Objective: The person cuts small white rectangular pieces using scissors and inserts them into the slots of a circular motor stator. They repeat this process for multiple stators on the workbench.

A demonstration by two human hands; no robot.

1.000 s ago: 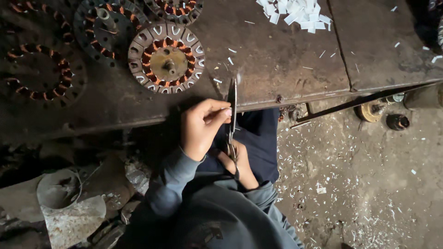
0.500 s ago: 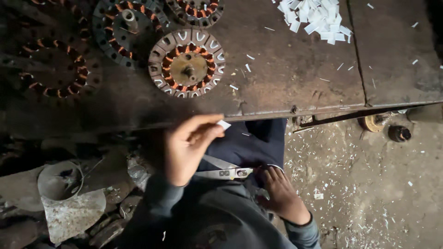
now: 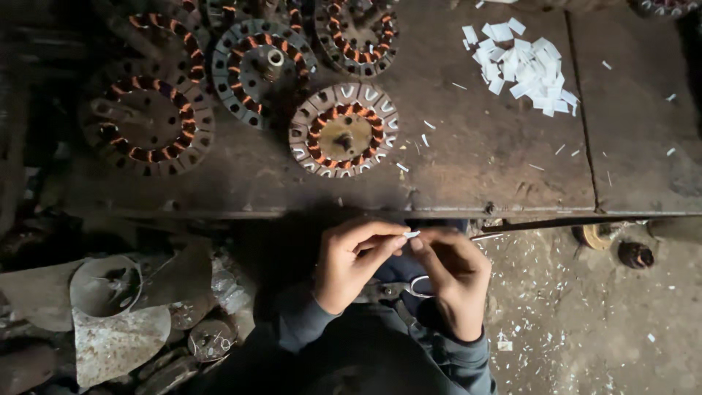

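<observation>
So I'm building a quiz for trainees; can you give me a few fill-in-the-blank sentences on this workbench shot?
1. Both hands pinch one small ____ slip between their fingertips.
2. The scissors lie in the person's ____, under the right hand.
3. The stator nearest the left hand has ____-coloured windings.
4. The pile of slips lies on the bench, to the ____ of the stators.

Missing words: white; lap; copper; right

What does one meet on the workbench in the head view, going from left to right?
Dark stator with copper windings → stator with a centre shaft → light-rimmed stator → pile of white paper slips.
</observation>
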